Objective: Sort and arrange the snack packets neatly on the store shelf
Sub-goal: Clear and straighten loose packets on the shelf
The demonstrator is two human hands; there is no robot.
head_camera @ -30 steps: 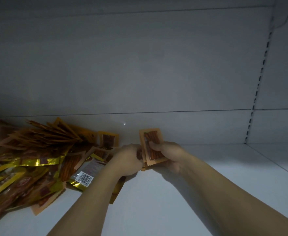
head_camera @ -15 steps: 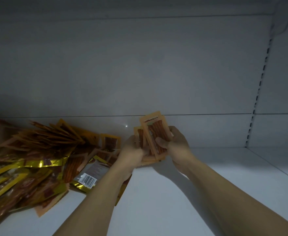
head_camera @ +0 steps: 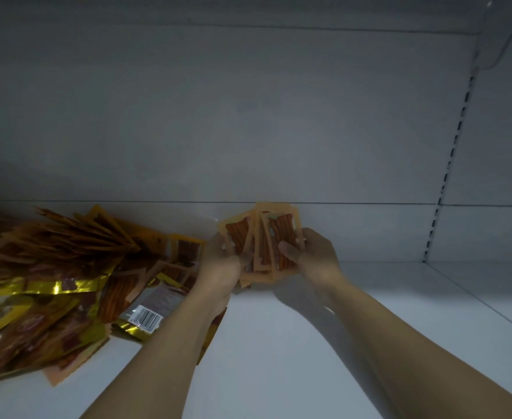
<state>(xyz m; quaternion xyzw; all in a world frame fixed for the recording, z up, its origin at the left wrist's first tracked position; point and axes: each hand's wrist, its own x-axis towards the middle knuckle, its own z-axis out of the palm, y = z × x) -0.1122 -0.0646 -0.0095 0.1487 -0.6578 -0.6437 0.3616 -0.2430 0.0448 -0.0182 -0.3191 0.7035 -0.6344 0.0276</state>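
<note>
Both hands meet at the frame's centre, just above the shelf: the left hand curls round the near side of a small fan of orange snack packets, while the right hand pinches the front one under its thumb. Sorting appears barely begun. A loose heap of packets sprawls at middle left on the white shelf, and no ordered row is visible.
</note>
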